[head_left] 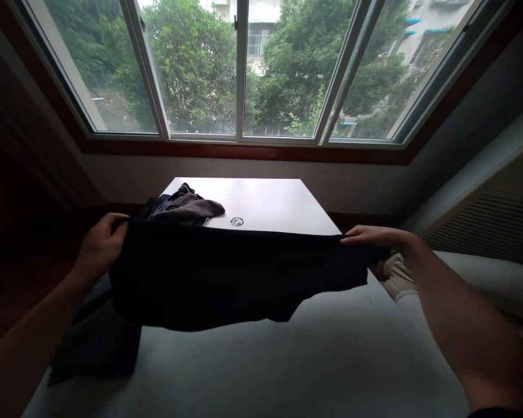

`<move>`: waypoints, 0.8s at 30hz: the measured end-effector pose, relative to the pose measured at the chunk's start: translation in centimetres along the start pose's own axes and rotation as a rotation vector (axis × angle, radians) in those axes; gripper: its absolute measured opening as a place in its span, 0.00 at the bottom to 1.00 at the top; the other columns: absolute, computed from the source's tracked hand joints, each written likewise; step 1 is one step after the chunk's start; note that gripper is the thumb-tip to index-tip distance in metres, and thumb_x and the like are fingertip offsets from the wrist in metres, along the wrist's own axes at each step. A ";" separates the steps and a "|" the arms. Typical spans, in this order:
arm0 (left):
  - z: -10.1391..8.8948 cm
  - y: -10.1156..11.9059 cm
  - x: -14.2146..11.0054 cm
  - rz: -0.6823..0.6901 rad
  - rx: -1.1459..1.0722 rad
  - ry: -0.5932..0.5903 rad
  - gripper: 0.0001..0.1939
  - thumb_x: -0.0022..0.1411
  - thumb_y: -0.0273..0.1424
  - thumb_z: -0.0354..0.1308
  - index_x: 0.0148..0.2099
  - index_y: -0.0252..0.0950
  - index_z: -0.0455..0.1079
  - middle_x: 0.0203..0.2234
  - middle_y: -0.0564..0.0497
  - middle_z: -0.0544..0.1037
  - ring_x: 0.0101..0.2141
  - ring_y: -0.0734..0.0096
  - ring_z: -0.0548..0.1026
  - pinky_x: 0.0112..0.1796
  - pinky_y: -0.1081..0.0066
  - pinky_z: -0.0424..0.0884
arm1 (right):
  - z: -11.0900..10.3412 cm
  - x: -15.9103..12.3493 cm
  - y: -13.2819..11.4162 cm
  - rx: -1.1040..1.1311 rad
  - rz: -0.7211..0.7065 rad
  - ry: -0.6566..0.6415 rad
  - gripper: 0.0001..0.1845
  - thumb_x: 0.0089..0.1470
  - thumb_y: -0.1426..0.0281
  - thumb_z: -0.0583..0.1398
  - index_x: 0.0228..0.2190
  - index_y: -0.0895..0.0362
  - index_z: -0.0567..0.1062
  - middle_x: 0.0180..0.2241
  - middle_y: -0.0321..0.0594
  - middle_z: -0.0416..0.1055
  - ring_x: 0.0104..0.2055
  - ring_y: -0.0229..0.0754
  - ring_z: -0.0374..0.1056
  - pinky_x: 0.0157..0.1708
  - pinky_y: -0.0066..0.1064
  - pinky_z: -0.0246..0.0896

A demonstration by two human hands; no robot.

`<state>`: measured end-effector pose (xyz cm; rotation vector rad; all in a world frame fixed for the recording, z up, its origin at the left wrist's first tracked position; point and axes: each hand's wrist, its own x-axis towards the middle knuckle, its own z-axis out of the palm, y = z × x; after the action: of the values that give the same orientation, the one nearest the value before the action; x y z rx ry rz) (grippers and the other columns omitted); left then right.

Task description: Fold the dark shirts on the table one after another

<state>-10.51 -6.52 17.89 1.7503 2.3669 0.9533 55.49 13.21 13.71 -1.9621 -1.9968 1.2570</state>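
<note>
A black garment [226, 273] hangs stretched sideways between my two hands, above a white table [287, 348]. Its exact kind is hard to make out in the dim light. At its upper left corner, my left hand [103, 241] is closed with thumb and fingers pinching the edge. My right hand [375, 237] pinches the top edge farther right, and a bit of the cloth sticks out beyond it. The upper edge runs taut and nearly straight, while the lower edge hangs uneven. Part of the table is hidden behind the cloth.
A crumpled pile of dark clothes [185, 208] lies on the table's far left. Folded dark cloth [100, 342] rests at the near left edge. A round dark emblem [237, 222] marks the tabletop. Beige fabric [398, 276] lies beyond the right edge, and a window [239, 69] stands behind.
</note>
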 end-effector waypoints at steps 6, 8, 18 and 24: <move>9.6 0.9 2.2 0.107 0.274 -0.093 0.23 0.70 0.36 0.52 0.62 0.28 0.65 0.54 0.33 0.72 0.54 0.47 0.71 0.53 0.54 0.67 | 4.7 5.7 5.5 -0.189 -0.167 0.457 0.19 0.50 0.51 0.62 0.32 0.52 0.82 0.32 0.43 0.80 0.36 0.50 0.75 0.36 0.34 0.67; 12.1 1.9 1.6 0.282 0.285 -0.108 0.22 0.71 0.35 0.50 0.62 0.31 0.66 0.56 0.34 0.70 0.56 0.47 0.68 0.56 0.51 0.63 | 5.7 5.8 7.1 -0.160 -0.111 0.669 0.21 0.55 0.50 0.57 0.37 0.51 0.82 0.37 0.44 0.80 0.40 0.52 0.76 0.38 0.36 0.67; 19.6 7.8 -3.0 0.759 0.143 -0.416 0.20 0.70 0.37 0.56 0.60 0.38 0.70 0.60 0.40 0.70 0.61 0.53 0.66 0.63 0.53 0.58 | 7.6 1.7 9.2 -0.259 0.315 0.622 0.39 0.54 0.34 0.51 0.32 0.55 0.81 0.36 0.59 0.78 0.45 0.64 0.75 0.44 0.47 0.67; 24.1 6.4 -4.6 0.584 0.150 -0.456 0.29 0.71 0.45 0.52 0.70 0.42 0.61 0.70 0.42 0.59 0.69 0.47 0.54 0.67 0.46 0.48 | 11.2 1.5 5.8 -0.263 0.203 0.647 0.32 0.49 0.44 0.65 0.41 0.59 0.78 0.46 0.57 0.76 0.51 0.61 0.73 0.45 0.40 0.67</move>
<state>5.81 1.26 0.13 2.4590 1.7129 0.3356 53.51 8.17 2.20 -2.3298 -1.7137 0.2932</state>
